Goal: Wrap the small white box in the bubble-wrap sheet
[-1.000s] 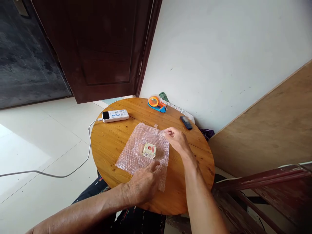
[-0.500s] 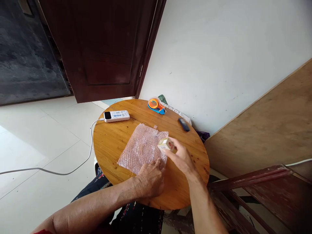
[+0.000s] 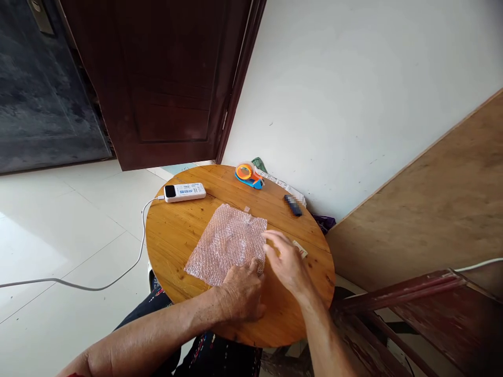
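Note:
A sheet of pinkish bubble wrap [image 3: 228, 238] lies flat on the round wooden table [image 3: 168, 246]. My left hand [image 3: 243, 290] rests on its lower right corner, fingers curled and pressed together; whether they pinch the wrap is hard to see. Over the wrap's right edge is my right hand [image 3: 285, 262], its fingers apart and holding nothing. The small pale box [image 3: 301, 248] sits on the wood just behind my right hand, partly hidden by it.
An orange and blue tape dispenser [image 3: 250, 175] stands at the back edge. A white device [image 3: 184, 192] with a cable [image 3: 143, 230] lies back left. A dark, pixelated object [image 3: 293, 205] lies back right.
My right hand has let go of the small box, which now rests on the table right of the wrap. My left hand stays on the wrap's corner.

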A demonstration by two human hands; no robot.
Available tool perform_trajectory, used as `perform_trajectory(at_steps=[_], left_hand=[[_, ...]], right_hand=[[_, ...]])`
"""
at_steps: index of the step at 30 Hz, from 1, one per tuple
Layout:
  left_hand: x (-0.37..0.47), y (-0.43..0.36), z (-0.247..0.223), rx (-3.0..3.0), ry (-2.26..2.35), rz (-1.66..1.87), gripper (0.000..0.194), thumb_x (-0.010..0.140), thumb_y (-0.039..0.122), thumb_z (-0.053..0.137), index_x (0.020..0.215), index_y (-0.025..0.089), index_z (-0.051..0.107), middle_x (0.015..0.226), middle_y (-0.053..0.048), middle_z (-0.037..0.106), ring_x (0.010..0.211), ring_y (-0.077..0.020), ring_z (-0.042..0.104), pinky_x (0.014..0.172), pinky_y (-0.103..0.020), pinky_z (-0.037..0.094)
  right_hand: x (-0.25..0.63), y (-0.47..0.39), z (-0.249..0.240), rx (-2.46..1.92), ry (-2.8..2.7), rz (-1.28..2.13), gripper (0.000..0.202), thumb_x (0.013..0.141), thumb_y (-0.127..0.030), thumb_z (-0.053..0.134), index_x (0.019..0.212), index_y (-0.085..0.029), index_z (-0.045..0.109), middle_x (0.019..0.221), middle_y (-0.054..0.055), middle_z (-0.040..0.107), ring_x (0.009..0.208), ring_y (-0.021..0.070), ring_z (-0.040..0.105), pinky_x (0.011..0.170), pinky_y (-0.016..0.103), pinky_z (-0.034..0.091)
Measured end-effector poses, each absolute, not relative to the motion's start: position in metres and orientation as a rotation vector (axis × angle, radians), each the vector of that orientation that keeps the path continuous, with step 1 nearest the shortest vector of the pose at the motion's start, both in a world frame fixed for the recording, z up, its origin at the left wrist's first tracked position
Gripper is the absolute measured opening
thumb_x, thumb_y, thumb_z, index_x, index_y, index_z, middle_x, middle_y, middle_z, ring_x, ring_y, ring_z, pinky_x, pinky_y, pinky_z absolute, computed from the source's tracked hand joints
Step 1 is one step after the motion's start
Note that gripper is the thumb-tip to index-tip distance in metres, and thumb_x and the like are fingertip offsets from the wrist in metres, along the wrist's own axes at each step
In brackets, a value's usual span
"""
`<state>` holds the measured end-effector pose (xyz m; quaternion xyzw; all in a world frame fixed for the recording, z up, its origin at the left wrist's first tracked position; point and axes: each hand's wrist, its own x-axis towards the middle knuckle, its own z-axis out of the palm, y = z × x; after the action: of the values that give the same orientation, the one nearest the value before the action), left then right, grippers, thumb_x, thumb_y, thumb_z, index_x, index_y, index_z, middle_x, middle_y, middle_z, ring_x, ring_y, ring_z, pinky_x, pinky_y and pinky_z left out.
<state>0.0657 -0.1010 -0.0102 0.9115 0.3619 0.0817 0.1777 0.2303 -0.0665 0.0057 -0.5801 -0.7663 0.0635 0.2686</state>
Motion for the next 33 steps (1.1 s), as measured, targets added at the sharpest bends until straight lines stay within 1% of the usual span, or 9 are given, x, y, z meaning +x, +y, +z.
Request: perform_trajectory(at_steps=[3,6,10,13,16,22,28,31,33], left_hand=[[0.055,-0.099,-0.003,2.53,0.937,0.284,0.05,0.078,0.039,0.064,0.121,0.012,0.06,0.126,-0.018,0.06,0.101,-0.0331,0.065,0.075,-0.041,0.058],[0.033,-0.088,0.01,2.488,0.871,0.307,0.024,0.086,0.031,0.057,0.104,0.019,0.066,0.108,-0.008,0.069,0.089,-0.0241,0.068,0.075,-0.035,0.057],[0.005,-0.055,0.011,2.587,1.126,0.489,0.03,0.09,0.028,0.055,0.118,0.019,0.063,0.119,-0.011,0.067,0.111,-0.0276,0.06,0.097,-0.043,0.049],[-0.006,-0.03,-0.005,2.639,1.217,0.365,0.058,0.079,0.041,0.071,0.129,0.016,0.056,0.136,-0.015,0.058,0.127,-0.0347,0.05,0.106,-0.051,0.042],[-0.011,-0.016,-0.021,2.629,1.241,0.282,0.073,0.074,0.051,0.074,0.135,0.018,0.051,0.145,-0.015,0.052,0.134,-0.0353,0.045,0.109,-0.054,0.036],[-0.01,-0.013,-0.028,2.614,1.285,0.336,0.072,0.073,0.054,0.072,0.133,0.018,0.053,0.146,-0.016,0.05,0.134,-0.0364,0.044,0.11,-0.056,0.034],[-0.01,-0.047,-0.016,2.69,1.248,0.421,0.062,0.081,0.052,0.069,0.13,0.017,0.058,0.147,-0.02,0.048,0.137,-0.0393,0.041,0.112,-0.059,0.032],[-0.009,-0.073,-0.011,2.749,1.008,0.442,0.06,0.084,0.054,0.066,0.133,0.021,0.056,0.151,-0.016,0.044,0.14,-0.0383,0.037,0.114,-0.06,0.029],[-0.008,-0.086,-0.01,2.733,0.904,0.405,0.061,0.084,0.056,0.065,0.133,0.021,0.056,0.153,-0.016,0.043,0.141,-0.0394,0.036,0.113,-0.063,0.029]], right_hand=[[0.209,-0.052,-0.011,-1.629,-2.212,0.254,0.037,0.087,-0.017,0.042,0.115,-0.017,0.066,0.128,0.012,0.064,0.122,0.024,0.058,0.108,0.04,0.043],[0.206,-0.046,-0.033,-1.734,-2.208,0.129,0.038,0.088,-0.016,0.042,0.117,-0.014,0.066,0.129,0.014,0.064,0.121,0.0267,0.058,0.107,0.043,0.043],[0.208,-0.052,-0.047,-1.655,-2.185,-0.037,0.038,0.095,-0.019,0.037,0.122,-0.016,0.064,0.129,0.013,0.065,0.119,0.0282,0.058,0.103,0.047,0.045],[0.207,-0.056,-0.048,-1.608,-2.179,-0.053,0.037,0.093,-0.017,0.041,0.123,-0.016,0.063,0.129,0.013,0.065,0.118,0.028,0.059,0.1,0.046,0.046],[0.207,-0.054,-0.047,-1.67,-2.154,-0.078,0.036,0.093,-0.017,0.044,0.124,-0.017,0.063,0.131,0.013,0.065,0.119,0.0301,0.06,0.098,0.049,0.046],[0.211,-0.049,-0.05,-1.701,-2.116,-0.07,0.035,0.097,-0.022,0.041,0.124,-0.016,0.062,0.132,0.015,0.064,0.12,0.0304,0.06,0.098,0.049,0.046],[0.223,-0.056,-0.033,-1.584,-1.992,-0.173,0.031,0.096,-0.028,0.041,0.11,-0.018,0.067,0.124,0.014,0.068,0.116,0.0289,0.061,0.099,0.046,0.046],[0.244,-0.066,-0.015,-1.671,-1.895,-0.236,0.035,0.093,-0.037,0.049,0.118,-0.018,0.064,0.131,0.015,0.063,0.121,0.0313,0.058,0.102,0.047,0.044],[0.263,-0.072,-0.011,-1.875,-1.81,-0.248,0.051,0.085,-0.041,0.057,0.128,-0.014,0.058,0.134,0.02,0.061,0.119,0.0361,0.058,0.098,0.05,0.046]])
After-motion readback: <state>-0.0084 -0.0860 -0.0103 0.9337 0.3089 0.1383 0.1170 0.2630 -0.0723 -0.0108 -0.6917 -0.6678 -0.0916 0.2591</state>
